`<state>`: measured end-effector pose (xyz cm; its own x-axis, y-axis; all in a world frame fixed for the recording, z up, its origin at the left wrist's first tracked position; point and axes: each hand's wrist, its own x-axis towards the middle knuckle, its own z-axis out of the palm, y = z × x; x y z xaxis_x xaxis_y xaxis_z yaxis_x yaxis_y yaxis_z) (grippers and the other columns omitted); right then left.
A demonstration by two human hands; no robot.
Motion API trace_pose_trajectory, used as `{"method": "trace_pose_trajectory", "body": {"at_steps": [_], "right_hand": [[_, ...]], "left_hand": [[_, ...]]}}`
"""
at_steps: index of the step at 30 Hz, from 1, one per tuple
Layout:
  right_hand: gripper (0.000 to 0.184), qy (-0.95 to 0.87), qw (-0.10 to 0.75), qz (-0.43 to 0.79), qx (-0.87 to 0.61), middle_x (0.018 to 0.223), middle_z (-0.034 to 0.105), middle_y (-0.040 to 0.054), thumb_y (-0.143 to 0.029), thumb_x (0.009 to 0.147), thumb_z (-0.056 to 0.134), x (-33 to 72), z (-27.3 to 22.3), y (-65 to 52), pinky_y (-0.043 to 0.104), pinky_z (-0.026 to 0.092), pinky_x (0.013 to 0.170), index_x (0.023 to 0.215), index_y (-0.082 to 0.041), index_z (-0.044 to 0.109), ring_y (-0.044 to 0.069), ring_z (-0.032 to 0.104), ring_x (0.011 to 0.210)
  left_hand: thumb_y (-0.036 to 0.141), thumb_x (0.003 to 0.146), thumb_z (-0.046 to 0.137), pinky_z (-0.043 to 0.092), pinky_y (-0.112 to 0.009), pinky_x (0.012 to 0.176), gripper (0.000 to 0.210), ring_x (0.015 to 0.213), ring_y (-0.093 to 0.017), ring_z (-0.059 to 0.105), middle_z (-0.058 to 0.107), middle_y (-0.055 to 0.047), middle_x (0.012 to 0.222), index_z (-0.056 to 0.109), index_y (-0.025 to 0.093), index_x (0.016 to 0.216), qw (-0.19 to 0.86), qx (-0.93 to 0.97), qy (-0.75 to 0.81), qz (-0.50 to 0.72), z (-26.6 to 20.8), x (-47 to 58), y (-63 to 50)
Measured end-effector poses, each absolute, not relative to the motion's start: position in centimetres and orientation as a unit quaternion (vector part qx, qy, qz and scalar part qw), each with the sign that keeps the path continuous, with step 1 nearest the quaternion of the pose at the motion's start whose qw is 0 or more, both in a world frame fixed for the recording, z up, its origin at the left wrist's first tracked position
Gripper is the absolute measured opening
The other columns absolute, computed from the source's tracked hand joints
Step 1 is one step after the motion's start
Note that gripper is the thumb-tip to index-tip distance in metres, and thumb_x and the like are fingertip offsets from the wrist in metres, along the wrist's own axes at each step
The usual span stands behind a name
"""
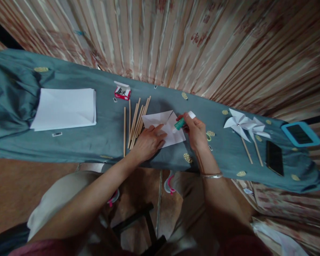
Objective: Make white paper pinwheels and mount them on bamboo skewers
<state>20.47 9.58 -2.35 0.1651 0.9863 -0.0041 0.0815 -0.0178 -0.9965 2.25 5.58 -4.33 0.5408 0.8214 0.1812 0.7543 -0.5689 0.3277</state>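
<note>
A creased white sheet of paper (160,118) lies on the cloth-covered table in front of me. My left hand (149,141) rests on its lower left part, fingers spread and pressing it down. In my right hand (196,131) is a green glue stick (179,124) with a white end, tilted so its tip is at the paper's right side. Whether the tip touches the paper I cannot tell. Several wooden sticks (134,122) lie just left of the paper, close to my left hand.
A stack of white paper (65,108) lies at the left. An open red box (122,91) of small metal pieces stands behind the sticks. Toward the right are two paper pinwheels (238,124) on sticks, a dark phone (274,158) and a blue-framed tablet (300,134). Curtains hang behind.
</note>
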Motion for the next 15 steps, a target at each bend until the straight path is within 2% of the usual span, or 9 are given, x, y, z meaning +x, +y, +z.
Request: {"method": "trace_pose_trajectory", "body": {"at_steps": [5,9,15], "right_hand": [[0.032,-0.528,0.500,0.395,-0.561,0.058,0.061,-0.0041,-0.054,0.072,0.072,20.4,-3.1,9.8,0.024,0.036,0.049,0.073,-0.022,0.070,0.010,0.047,0.051],[0.031,-0.581,0.463,0.391,-0.542,0.064,0.065,-0.0027,-0.053,0.072,0.072,19.8,-3.2,9.7,0.025,0.041,0.055,0.077,-0.022,0.070,0.011,0.052,0.055],[0.025,-0.642,0.398,0.351,-0.553,0.066,0.066,-0.0012,-0.048,0.075,0.071,19.0,-3.0,9.2,0.027,0.041,0.059,0.077,-0.023,0.070,0.015,0.058,0.061]], "left_hand": [[0.029,0.095,0.046,0.045,-0.046,0.090,0.029,0.110,-0.031,0.053,0.051,-0.016,0.140,0.068,0.017,0.111,0.094,0.870,0.462,0.146,-4.4,2.2,5.7],[0.029,0.095,0.046,0.044,-0.045,0.089,0.029,0.108,-0.030,0.052,0.052,-0.015,0.138,0.068,0.018,0.110,0.081,0.868,0.464,0.157,-4.8,2.2,5.7],[0.032,0.095,0.045,0.042,-0.043,0.089,0.031,0.105,-0.029,0.052,0.055,-0.015,0.132,0.069,0.017,0.108,0.069,0.866,0.469,0.157,-4.9,1.8,5.7]]}}
